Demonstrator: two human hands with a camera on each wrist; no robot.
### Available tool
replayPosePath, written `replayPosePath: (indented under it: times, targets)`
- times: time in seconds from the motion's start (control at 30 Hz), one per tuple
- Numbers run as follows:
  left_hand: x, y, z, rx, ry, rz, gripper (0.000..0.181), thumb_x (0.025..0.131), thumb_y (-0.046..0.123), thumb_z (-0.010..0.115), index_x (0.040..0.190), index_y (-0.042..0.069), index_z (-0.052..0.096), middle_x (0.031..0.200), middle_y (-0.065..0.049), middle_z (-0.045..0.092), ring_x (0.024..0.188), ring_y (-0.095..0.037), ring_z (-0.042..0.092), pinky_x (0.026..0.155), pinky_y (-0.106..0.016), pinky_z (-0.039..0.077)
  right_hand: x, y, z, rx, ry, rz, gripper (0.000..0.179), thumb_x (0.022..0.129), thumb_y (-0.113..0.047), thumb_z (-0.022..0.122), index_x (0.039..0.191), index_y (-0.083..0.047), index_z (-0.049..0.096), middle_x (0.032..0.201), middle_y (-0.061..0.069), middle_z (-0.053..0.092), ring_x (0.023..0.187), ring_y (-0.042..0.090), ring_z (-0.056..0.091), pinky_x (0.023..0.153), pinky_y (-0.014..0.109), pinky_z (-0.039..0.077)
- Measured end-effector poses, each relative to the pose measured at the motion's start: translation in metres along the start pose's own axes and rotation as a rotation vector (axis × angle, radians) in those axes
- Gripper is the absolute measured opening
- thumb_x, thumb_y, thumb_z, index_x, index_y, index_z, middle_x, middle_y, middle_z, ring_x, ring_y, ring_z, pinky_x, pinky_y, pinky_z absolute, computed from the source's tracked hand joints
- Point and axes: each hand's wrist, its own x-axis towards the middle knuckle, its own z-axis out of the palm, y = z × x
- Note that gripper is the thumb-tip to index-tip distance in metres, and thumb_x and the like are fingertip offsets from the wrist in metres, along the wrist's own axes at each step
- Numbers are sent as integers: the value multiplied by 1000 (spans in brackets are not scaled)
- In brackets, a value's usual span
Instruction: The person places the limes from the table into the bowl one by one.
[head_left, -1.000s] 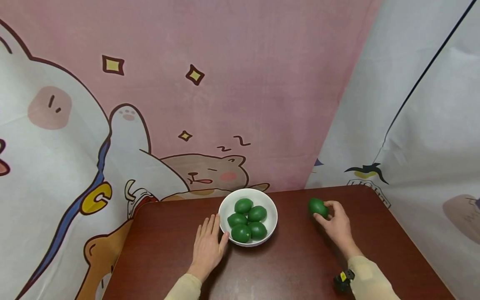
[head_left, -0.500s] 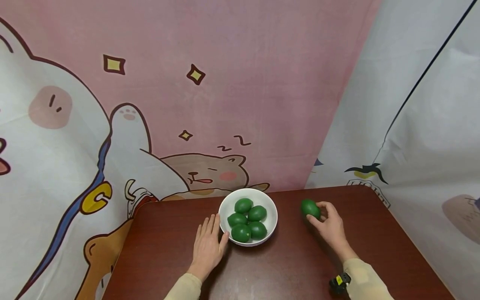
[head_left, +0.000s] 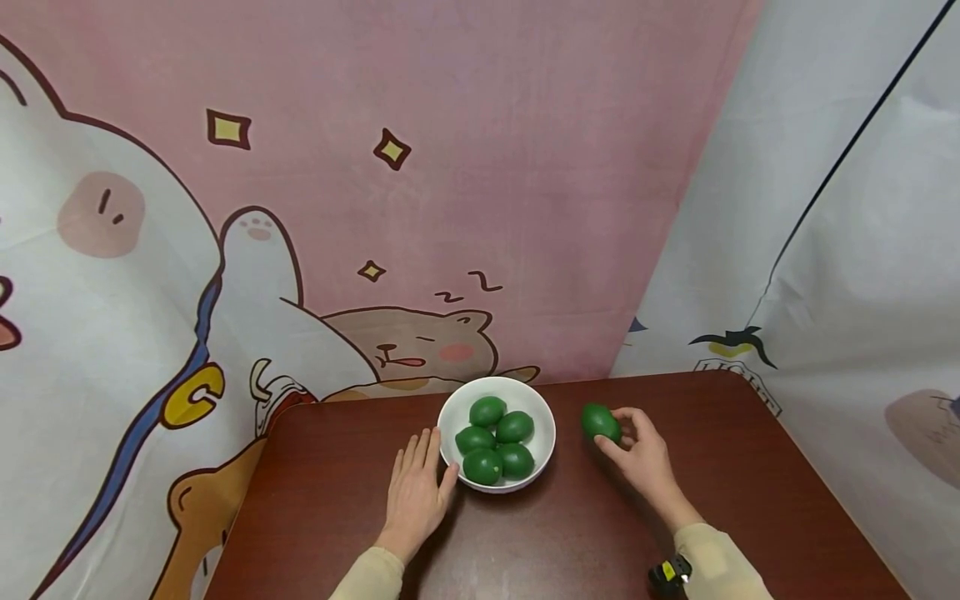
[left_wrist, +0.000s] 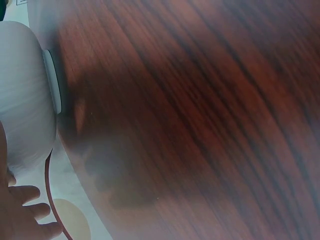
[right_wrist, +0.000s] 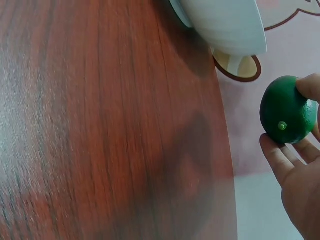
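A white bowl (head_left: 546,450) near the back of the table has several green limes (head_left: 487,412) in it. My left hand (head_left: 416,492) lies against the bowl's left side, its fingers straight and its thumb by the rim; in the left wrist view the fingers (left_wrist: 37,210) show beside the bowl (left_wrist: 25,90). To the right of the bowl, my right hand (head_left: 647,458) pinches a single lime (head_left: 600,423) between thumb and fingers. The right wrist view shows that lime (right_wrist: 285,112) with its small stem end, held above the table, apart from the bowl (right_wrist: 225,25).
The dark red-brown wooden table (head_left: 555,542) has its back edge just behind the bowl. A cartoon-printed cloth (head_left: 525,208) hangs behind it, and a pale cloth (head_left: 847,292) hangs at the right. A small black device (head_left: 667,575) sits at the right wrist.
My right hand has moved left with the lime, closer to the bowl. The left hand, the bowl and the limes in it have stayed in place.
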Motion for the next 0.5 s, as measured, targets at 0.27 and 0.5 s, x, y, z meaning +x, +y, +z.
replayPosePath:
  times: [0.27,0.5]
  targets:
    - [0,0,0,-4,0,0,69,104,45,56,159,7,39,158,-19,46,147,-39,41,119,-60,32,-5,-12,13,21,-10,-28,48,82,-4,86,122,-1,60,116,17,65,101,34,70,80,27,60]
    - [0,0,-1,-7,10,4,69,103,44,58,158,5,41,155,-21,48,145,-40,43,117,-60,34,-9,-25,20,42,-12,-53,48,79,-5,88,119,-2,61,113,15,67,99,32,70,78,27,61]
